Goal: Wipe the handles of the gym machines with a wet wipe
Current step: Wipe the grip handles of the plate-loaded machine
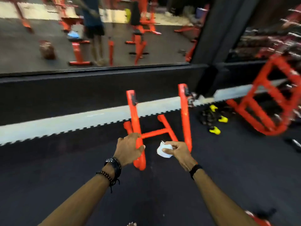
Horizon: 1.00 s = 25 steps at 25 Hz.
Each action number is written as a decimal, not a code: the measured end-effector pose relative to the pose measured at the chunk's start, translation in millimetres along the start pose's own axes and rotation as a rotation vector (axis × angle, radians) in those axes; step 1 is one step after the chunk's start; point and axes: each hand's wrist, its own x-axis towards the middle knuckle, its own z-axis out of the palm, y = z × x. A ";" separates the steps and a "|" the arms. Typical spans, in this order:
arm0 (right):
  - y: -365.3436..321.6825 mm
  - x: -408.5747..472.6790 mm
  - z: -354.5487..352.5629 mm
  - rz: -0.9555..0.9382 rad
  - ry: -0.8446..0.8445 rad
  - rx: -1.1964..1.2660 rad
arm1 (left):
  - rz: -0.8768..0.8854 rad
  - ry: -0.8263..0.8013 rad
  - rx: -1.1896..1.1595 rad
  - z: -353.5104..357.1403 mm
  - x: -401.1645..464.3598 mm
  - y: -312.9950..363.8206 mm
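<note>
Gripping the orange frame [138, 128], left hand [129, 148]; right hand [178, 151] pinches wipe [162, 151].

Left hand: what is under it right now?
Under the left hand runs the left bar of the orange rack, fingers curled round it. The stretch beneath the palm is covered. The right hand pinches the white wipe, apart from the bar.

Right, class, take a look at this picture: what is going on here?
A person in a gym is cleaning equipment. Their left hand grips one upright bar of an orange metal frame standing on the dark floor mat. Their right hand pinches a crumpled white wipe between the frame's two bars, not touching either bar.
</note>
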 end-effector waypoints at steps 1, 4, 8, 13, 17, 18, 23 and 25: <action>6.0 -11.9 -22.6 0.022 0.060 -0.021 | 0.067 -0.051 0.007 13.5 11.0 17.1; 38.5 -54.1 -82.6 0.083 0.257 -0.117 | 0.245 -0.173 -0.006 53.4 30.2 70.7; 84.2 -146.0 -153.2 0.193 0.671 -0.231 | 0.532 -0.373 -0.027 116.1 13.7 165.1; 122.3 -284.8 -216.8 0.259 1.094 0.005 | 0.867 -0.520 -0.027 178.9 -56.1 283.8; 148.7 -416.8 -265.7 0.246 1.429 0.229 | 1.115 -0.558 -0.072 215.7 -143.8 387.3; 155.5 -446.0 -277.1 0.246 1.476 0.226 | 1.161 -0.564 -0.083 225.8 -164.5 410.7; 183.9 -622.1 -329.7 0.307 1.791 0.009 | 1.356 -0.660 -0.117 286.0 -303.0 540.5; 194.2 -691.1 -349.7 0.309 1.921 0.018 | 1.435 -0.681 -0.160 304.8 -360.8 593.6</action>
